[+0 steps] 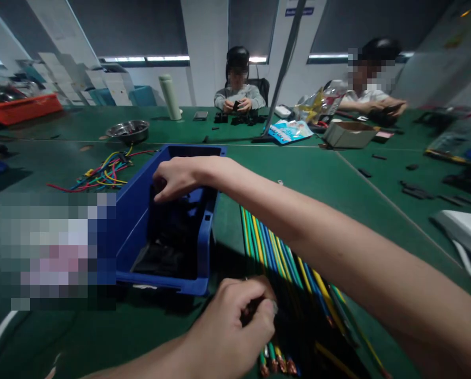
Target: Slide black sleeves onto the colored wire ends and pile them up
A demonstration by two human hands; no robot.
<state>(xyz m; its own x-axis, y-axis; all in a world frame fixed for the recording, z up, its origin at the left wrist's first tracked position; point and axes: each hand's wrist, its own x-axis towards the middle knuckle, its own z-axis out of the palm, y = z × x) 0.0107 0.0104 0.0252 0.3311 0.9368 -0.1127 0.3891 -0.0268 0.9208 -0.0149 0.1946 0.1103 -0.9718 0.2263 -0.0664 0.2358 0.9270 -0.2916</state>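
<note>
Nearest the camera, the left hand (241,318) hangs over the near part of a row of wires (271,245), curled so that thumb and forefinger nearly meet; whether anything is pinched between them I cannot tell. The wires, green, yellow and blue, lie side by side on the desk (298,173), probably laid that way so that they stay parallel and single ones come away easily. Bare copper ends (278,363) show below the left hand, pointing towards the person, which would keep them in easy sight and reach.

The right arm crosses above the wires, and the right hand (176,176) is inside the blue bin (204,284), its fingers bent downward near the far left wall. Their tips are shaded, so I cannot tell if they grasp anything. Black pieces (162,258) lie in the bin, too dark to identify. Its lower end faces the person, presumably to let a hand in without clearing a high wall.

Beyond the bin's left side, a loose tangle of coloured leads (105,171) lies apart from the straight row, perhaps to keep the two from mixing.
</note>
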